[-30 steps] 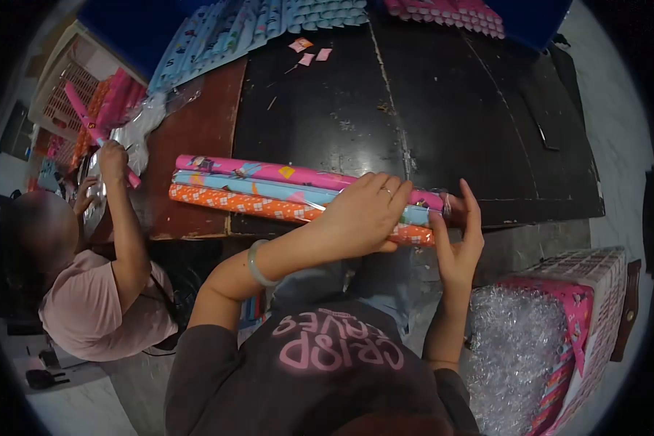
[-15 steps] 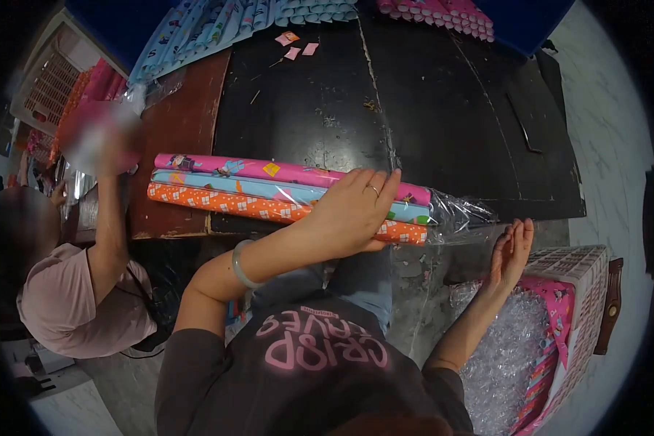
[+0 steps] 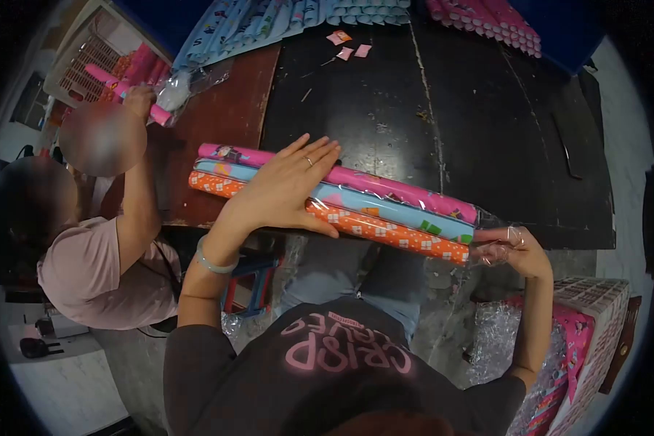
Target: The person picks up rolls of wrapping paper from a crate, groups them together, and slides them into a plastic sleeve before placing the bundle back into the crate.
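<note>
Three rolls of patterned paper lie side by side in clear film at the table's near edge: a pink roll, a light blue roll and an orange roll. Across their left half rests my left hand, palm down with fingers stretched and thumb apart. My right hand is at the right end of the rolls, its fingers in or behind the clear film there. Whether those fingers pinch the film is hard to make out.
On the dark table stand stacked blue rolls and pink rolls, with small pink pieces nearby. A co-worker holds a pink roll at left. A basket with film is at lower right.
My left hand has slid left along the rolls. My right hand has come to the film at their right end. The co-worker's hand now has a pink roll. The view has shifted.
</note>
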`<state>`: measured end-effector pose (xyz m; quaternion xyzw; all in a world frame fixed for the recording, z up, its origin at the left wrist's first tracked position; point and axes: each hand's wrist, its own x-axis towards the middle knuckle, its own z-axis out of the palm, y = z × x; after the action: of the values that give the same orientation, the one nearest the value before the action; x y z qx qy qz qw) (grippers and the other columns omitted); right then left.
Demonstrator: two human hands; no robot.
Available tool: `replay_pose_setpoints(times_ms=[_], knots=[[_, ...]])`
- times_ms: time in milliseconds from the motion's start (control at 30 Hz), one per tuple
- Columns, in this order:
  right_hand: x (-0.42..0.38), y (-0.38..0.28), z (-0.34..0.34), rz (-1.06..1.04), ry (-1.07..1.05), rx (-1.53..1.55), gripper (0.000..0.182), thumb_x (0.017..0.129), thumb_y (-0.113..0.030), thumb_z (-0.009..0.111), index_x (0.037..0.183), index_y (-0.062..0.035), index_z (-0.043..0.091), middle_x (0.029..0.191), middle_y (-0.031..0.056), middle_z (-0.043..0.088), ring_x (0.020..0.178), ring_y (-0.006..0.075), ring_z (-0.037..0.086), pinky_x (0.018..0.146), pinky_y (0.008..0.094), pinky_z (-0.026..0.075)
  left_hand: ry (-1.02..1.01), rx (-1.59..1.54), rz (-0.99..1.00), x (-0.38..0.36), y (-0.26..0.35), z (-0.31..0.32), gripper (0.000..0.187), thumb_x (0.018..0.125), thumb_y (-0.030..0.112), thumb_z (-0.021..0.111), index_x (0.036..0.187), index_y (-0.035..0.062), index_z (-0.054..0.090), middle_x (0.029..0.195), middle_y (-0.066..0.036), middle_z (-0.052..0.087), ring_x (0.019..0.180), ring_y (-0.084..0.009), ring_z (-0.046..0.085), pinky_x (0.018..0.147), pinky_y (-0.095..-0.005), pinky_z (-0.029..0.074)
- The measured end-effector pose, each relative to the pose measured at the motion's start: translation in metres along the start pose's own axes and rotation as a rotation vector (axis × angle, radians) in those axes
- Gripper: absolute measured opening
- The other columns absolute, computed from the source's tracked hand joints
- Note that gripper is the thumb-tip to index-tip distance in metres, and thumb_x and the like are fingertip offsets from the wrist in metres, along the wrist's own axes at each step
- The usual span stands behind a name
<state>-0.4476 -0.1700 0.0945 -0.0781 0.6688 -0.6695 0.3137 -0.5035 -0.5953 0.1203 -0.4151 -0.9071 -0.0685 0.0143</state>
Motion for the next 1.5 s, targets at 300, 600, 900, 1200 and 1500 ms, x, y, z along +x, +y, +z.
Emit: replay_pose_setpoints(times_ms=[300, 600, 900, 1200, 1500], knots=[[0.014, 0.005, 0.017, 0.102, 0.471, -0.216, 0.019, 0.087, -0.007, 0.066, 0.100, 0.0061, 0.067, 0.060, 0.0050, 0.059, 0.040, 0.0092, 0.052, 0.034, 0.0215, 0.038, 0.087, -0.046, -0.014, -0.002, 0.000, 0.011, 0.107, 0.065, 0.070, 0.068, 0.131, -0.0102, 0.043, 0.138, -0.025, 0.045, 0.130, -0.0362, 0.043, 0.111, -0.0459, 0.030], [0.021, 0.027, 0.004, 0.155, 0.474, 0.033, 0.016, 0.091, -0.016, 0.064, 0.090, 0.0003, 0.063, 0.058, 0.0034, 0.058, 0.037, 0.0079, 0.048, 0.032, 0.0198, 0.034, 0.170, -0.066, 0.015, -0.005, -0.005, 0.023, 0.109, 0.066, 0.073, 0.064, 0.131, -0.0118, 0.042, 0.135, -0.028, 0.046, 0.127, -0.0380, 0.046, 0.109, -0.0482, 0.031], [0.020, 0.031, -0.003, 0.165, 0.505, 0.054, 0.017, 0.091, -0.018, 0.065, 0.094, -0.0029, 0.057, 0.064, 0.0009, 0.054, 0.043, 0.0048, 0.045, 0.036, 0.0189, 0.031, 0.202, -0.069, 0.020, -0.005, -0.006, 0.027, 0.109, 0.067, 0.074, 0.062, 0.130, -0.0126, 0.043, 0.135, -0.030, 0.047, 0.125, -0.0383, 0.048, 0.109, -0.0482, 0.032], [-0.004, 0.040, -0.012, 0.152, 0.499, -0.163, 0.021, 0.089, -0.014, 0.066, 0.102, -0.0026, 0.055, 0.079, 0.0020, 0.056, 0.052, 0.0071, 0.049, 0.046, 0.0205, 0.040, 0.234, -0.071, 0.036, -0.007, -0.007, 0.030, 0.109, 0.067, 0.074, 0.061, 0.129, -0.0128, 0.043, 0.133, -0.029, 0.047, 0.124, -0.0379, 0.049, 0.108, -0.0479, 0.033], [-0.021, 0.059, -0.006, 0.208, 0.583, -0.070, 0.027, 0.088, -0.012, 0.067, 0.110, -0.0027, 0.053, 0.079, 0.0020, 0.057, 0.059, 0.0089, 0.052, 0.049, 0.0220, 0.041, 0.228, -0.059, 0.007, -0.006, -0.005, 0.028, 0.108, 0.066, 0.074, 0.062, 0.129, -0.0128, 0.044, 0.133, -0.029, 0.048, 0.125, -0.0372, 0.048, 0.107, -0.0466, 0.034]])
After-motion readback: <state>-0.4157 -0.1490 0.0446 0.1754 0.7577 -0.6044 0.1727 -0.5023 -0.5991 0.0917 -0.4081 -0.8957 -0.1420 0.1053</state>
